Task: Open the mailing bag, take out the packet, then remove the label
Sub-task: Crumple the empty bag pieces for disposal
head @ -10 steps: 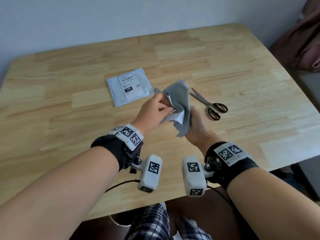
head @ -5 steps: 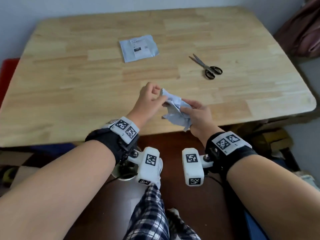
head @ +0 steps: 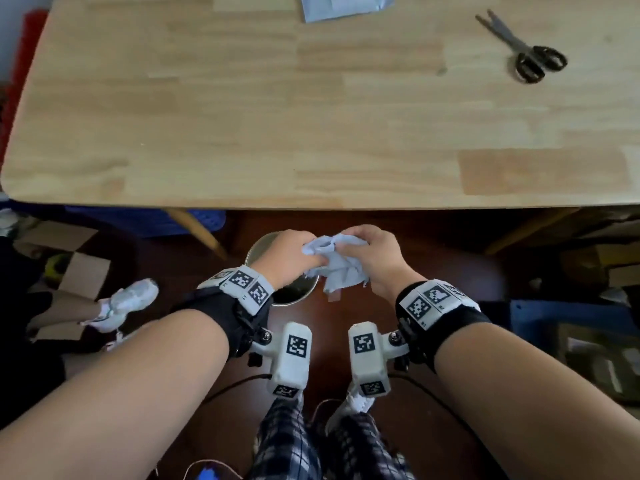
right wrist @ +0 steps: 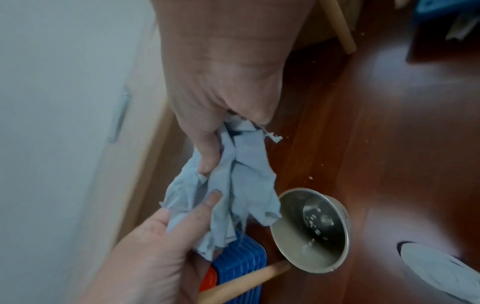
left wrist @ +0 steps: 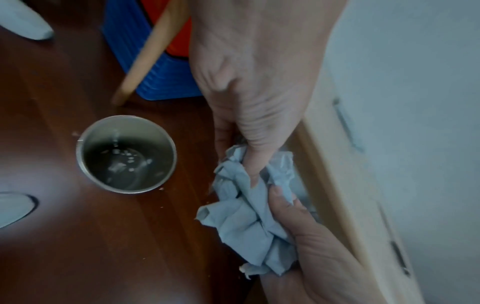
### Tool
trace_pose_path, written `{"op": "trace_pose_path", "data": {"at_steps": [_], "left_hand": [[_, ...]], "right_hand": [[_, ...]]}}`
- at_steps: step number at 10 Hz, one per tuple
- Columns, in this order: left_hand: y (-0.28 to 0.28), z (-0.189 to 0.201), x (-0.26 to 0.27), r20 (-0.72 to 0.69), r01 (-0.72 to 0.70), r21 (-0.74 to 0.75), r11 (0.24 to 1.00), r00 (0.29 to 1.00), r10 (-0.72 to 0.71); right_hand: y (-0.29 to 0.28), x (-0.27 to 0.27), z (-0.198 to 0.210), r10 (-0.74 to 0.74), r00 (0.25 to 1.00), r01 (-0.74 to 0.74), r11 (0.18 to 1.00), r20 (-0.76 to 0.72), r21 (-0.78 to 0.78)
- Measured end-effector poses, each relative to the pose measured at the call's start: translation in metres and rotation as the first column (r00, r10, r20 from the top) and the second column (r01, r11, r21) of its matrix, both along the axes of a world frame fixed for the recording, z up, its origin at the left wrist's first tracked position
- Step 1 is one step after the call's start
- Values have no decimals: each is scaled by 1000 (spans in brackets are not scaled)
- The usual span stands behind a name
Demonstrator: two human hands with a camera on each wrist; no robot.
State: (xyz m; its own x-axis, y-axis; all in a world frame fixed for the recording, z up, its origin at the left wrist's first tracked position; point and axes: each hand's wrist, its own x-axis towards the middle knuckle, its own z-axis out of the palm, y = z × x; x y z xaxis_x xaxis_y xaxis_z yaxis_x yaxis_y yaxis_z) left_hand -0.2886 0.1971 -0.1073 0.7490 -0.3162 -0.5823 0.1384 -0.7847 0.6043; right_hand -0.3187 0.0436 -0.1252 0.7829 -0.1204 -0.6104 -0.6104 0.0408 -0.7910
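Note:
Both my hands squeeze the crumpled grey-blue mailing bag (head: 341, 268) into a wad below the table's near edge. My left hand (head: 304, 258) grips its left side and my right hand (head: 349, 247) grips its right side, fingers curled into the folds. The left wrist view shows the bag (left wrist: 246, 216) beside an open metal bin (left wrist: 126, 154) on the floor. In the right wrist view the bag (right wrist: 239, 181) hangs just left of the bin (right wrist: 311, 230). The grey packet (head: 343, 5) lies on the table at the top edge, its label mostly out of frame.
Scissors (head: 526, 50) lie shut at the far right of the wooden table (head: 311, 133). Under the table stand a blue crate (head: 145, 220) and table legs. A white shoe (head: 128, 303) is at left, boxes at right on the dark floor.
My hands have carried the bag from above the table back toward me and down below its edge, over the bin. The bag went from loosely held to a tight wad.

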Motion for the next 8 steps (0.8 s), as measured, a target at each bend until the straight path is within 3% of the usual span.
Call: {"op": "trace_pose_path", "data": {"at_steps": [1, 2, 4, 5, 6, 7, 8], "left_hand": [[24, -61, 2, 19, -103, 38, 994, 995, 102], [50, -124, 9, 90, -124, 87, 988, 989, 116], [88, -244, 36, 64, -141, 122, 982, 989, 134], [105, -292, 52, 161, -205, 157, 966, 971, 179], [123, -332, 66, 239, -262, 278, 924, 951, 197], [136, -369, 70, 255, -248, 299, 921, 951, 173], [145, -402, 74, 235, -247, 280, 928, 955, 183]], "right_hand": [[28, 13, -59, 15, 998, -15, 1000, -63, -2], [54, 29, -121, 186, 981, -191, 976, -60, -106], [98, 62, -245, 527, 848, -496, 744, -65, -448], [113, 75, -296, 541, 837, -492, 680, -81, -544], [128, 85, -344, 621, 775, -534, 548, -114, -645], [143, 84, -388, 669, 734, -567, 506, -120, -649], [153, 88, -426, 716, 635, -709, 390, -291, -587]]}}
